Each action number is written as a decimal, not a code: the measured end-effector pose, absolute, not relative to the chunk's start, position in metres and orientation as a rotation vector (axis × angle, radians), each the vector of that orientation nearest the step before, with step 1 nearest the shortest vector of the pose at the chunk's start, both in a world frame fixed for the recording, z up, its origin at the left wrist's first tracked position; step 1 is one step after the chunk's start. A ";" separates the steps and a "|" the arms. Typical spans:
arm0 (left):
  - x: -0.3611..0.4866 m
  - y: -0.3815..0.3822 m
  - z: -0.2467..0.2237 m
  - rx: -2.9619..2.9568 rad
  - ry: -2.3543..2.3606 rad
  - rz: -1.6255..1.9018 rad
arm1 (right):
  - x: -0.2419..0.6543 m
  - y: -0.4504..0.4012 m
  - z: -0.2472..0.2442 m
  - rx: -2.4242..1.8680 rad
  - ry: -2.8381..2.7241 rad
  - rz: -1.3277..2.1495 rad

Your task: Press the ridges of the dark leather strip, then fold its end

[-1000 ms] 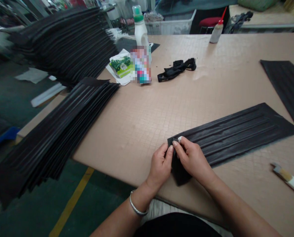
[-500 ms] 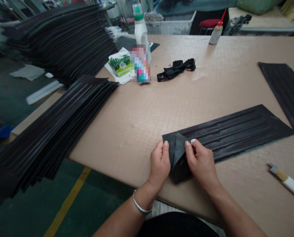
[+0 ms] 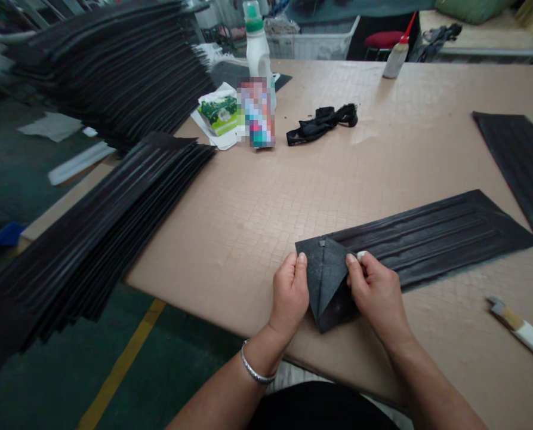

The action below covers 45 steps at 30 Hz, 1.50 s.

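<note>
Head view: we log one dark pleated panel (image 3: pixel 427 236) lying on the table (image 3: pixel 248 221), its near end (image 3: pixel 326 286) folded to a point, left hand (image 3: pixel 289 295) and right hand (image 3: pixel 376 295) pinching the fold's edges, the remaining length unfolded, stacked panels (image 3: pixel 114 203) at left.

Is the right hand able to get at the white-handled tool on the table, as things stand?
Probably yes: nothing lies between the right hand and the white-handled tool on the table. But it is pinching the folded corner of the dark pleated sheet, so it would likely have to let go first.
</note>
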State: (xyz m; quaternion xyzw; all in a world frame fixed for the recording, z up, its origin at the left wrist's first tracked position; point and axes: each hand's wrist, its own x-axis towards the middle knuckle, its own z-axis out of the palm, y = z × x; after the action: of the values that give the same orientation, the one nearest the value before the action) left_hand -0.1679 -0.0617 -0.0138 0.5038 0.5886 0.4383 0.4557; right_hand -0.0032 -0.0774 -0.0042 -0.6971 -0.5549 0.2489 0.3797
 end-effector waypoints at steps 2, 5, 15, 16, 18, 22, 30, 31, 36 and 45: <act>-0.168 -0.062 -0.014 1.232 1.441 1.088 | 0.001 -0.077 -0.006 -1.788 -1.405 0.654; -0.166 -0.062 -0.015 1.215 1.434 1.098 | 0.002 -0.075 -0.006 -1.797 -1.373 0.680; -0.148 -0.050 -0.008 1.168 1.399 1.099 | -0.031 -0.123 0.025 -1.782 -1.803 0.670; -0.149 -0.048 -0.008 1.154 1.384 1.094 | -0.032 -0.127 0.026 -1.807 -1.865 0.602; -0.152 -0.046 -0.009 1.132 1.353 1.089 | -0.030 -0.131 0.025 -1.837 -1.954 0.487; -0.157 -0.048 -0.011 1.070 1.305 1.084 | -0.025 -0.126 0.021 -1.839 -1.931 0.539; -0.162 -0.046 -0.019 0.994 1.285 1.129 | -0.024 -0.116 0.016 -1.688 -1.896 0.757; -0.163 -0.047 -0.018 1.004 1.289 1.129 | -0.025 -0.115 0.015 -1.679 -1.915 0.722; -0.166 -0.071 -0.010 1.070 1.260 0.918 | -0.033 -0.106 0.010 -1.620 -1.889 0.611; -0.189 -0.091 -0.014 0.976 1.205 0.785 | -0.030 -0.086 0.012 -1.553 -1.809 0.855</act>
State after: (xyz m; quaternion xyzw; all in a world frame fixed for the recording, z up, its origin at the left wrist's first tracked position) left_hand -0.1887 -0.0908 -0.0139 0.4288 0.5296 0.3450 0.6455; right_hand -0.0301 -0.0864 0.0120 -0.5848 -0.6816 0.3220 0.2997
